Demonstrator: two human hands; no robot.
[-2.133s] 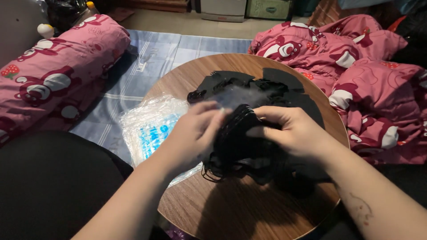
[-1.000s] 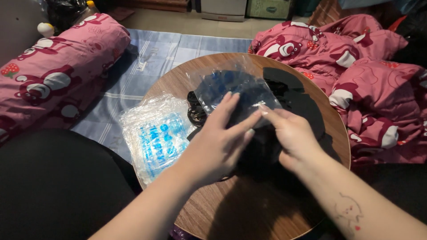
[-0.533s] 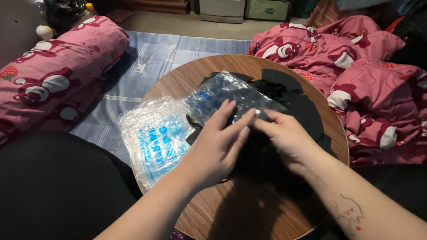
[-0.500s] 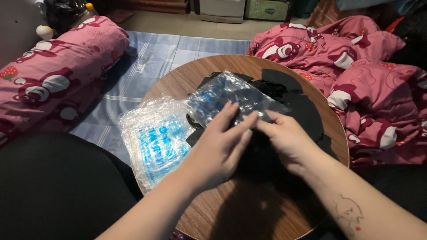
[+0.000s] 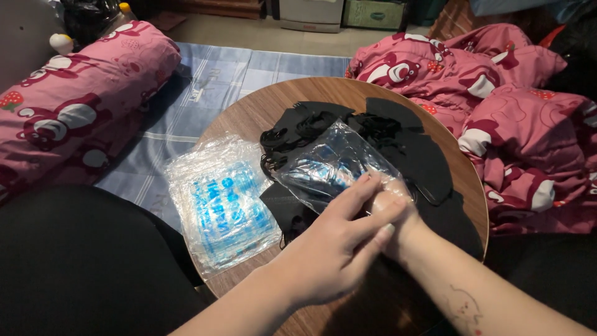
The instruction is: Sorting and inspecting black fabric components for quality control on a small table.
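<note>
Under the left hand (image 5: 336, 249), right hand (image 5: 398, 214) mostly hidden against clear bag (image 5: 333, 165).

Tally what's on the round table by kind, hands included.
Hands: 2, the left hand and the right hand
Clear plastic bag being filled: 1
Stack of empty clear bags: 1
Pile of black masks: 1
Total: 5

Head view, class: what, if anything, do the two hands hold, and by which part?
Both the left hand and right hand grip a clear plastic bag with dark contents, at its near end, over the round wooden table.
</note>
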